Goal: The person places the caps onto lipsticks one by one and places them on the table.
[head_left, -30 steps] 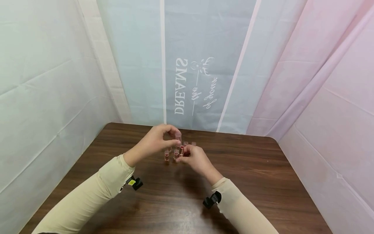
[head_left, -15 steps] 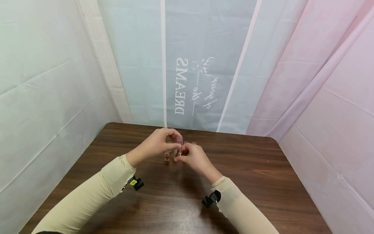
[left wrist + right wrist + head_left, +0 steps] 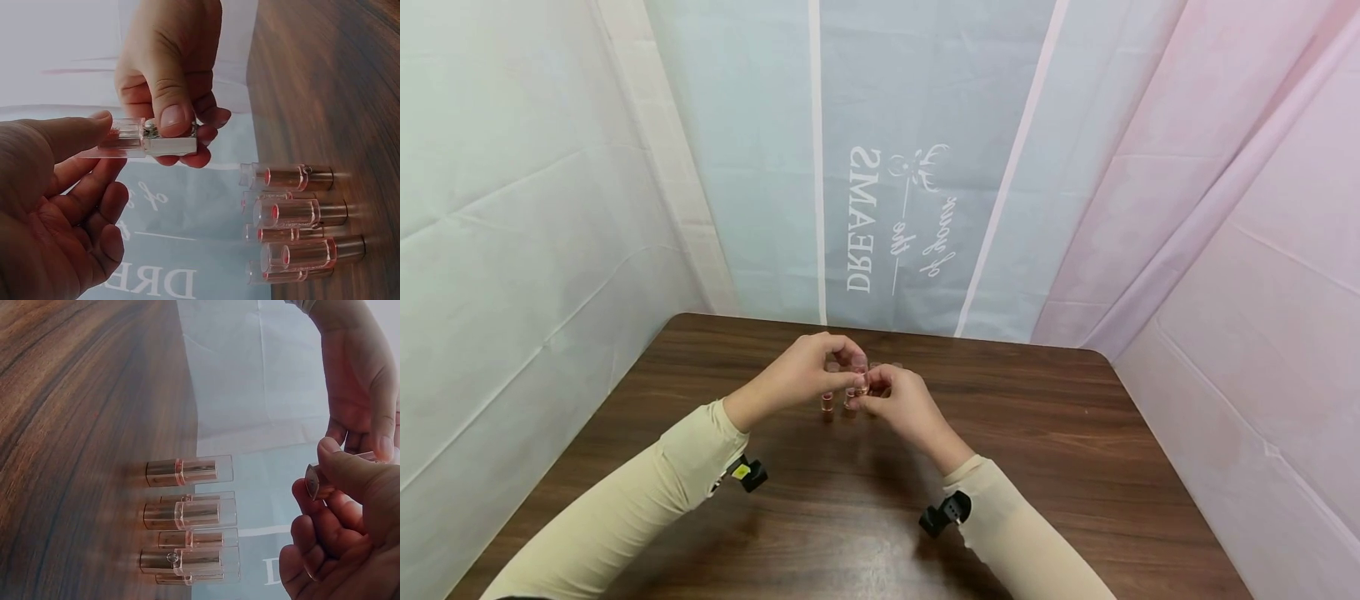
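A gold lipstick tube (image 3: 172, 147) is held above the table between both hands. My right hand (image 3: 906, 407) pinches its base between thumb and fingers. The clear cap (image 3: 130, 142) sits around the tube's upper part, pinched by my left hand (image 3: 797, 372) from the other end. Whether the cap is fully seated cannot be told. Beside and below the hands, several capped lipsticks (image 3: 181, 472) stand upright in a close group, with gold bases and clear caps. In the head view the hands partly hide this group.
The dark wooden table (image 3: 820, 517) runs back to a printed curtain (image 3: 925, 100). White cloth walls (image 3: 512, 208) close in the left and right sides. A black camera mount (image 3: 946, 512) is strapped to the right wrist, another (image 3: 748, 473) to the left.
My left hand has come down and slightly right, bringing the cap from above the lipstick to over its top. The right hand has stayed nearly still, holding the base.
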Demonstrator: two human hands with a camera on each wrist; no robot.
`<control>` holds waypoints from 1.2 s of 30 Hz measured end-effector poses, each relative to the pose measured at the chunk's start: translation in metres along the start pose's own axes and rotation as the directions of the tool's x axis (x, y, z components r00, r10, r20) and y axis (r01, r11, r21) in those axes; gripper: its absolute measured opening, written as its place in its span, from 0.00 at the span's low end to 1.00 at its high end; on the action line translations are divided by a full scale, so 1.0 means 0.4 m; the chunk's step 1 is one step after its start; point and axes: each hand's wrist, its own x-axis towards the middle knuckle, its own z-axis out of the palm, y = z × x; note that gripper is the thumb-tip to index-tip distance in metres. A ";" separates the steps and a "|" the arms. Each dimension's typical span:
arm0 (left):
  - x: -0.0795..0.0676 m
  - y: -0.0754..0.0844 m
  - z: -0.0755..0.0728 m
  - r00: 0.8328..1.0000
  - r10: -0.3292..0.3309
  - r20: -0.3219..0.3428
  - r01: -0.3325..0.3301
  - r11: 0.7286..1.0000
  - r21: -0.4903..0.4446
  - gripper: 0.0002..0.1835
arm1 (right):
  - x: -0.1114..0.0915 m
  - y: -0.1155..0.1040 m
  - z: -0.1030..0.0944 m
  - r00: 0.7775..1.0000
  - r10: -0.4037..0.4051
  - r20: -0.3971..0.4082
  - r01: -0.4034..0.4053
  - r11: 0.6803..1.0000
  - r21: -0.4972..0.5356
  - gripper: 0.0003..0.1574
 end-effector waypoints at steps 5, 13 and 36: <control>0.005 -0.001 0.004 1.000 0.000 0.005 0.000 1.000 -0.006 0.07 | -0.001 0.002 -0.001 1.000 -0.020 -0.017 0.020 1.000 0.018 0.12; 0.013 -0.004 0.009 1.000 0.018 0.003 -0.018 0.999 -0.029 0.06 | -0.001 0.000 -0.005 0.999 -0.027 -0.020 0.028 0.998 0.061 0.10; 0.015 -0.017 0.015 0.998 0.039 -0.054 -0.036 0.997 0.068 0.16 | 0.009 0.013 -0.037 0.996 -0.052 -0.078 0.049 0.998 -0.044 0.12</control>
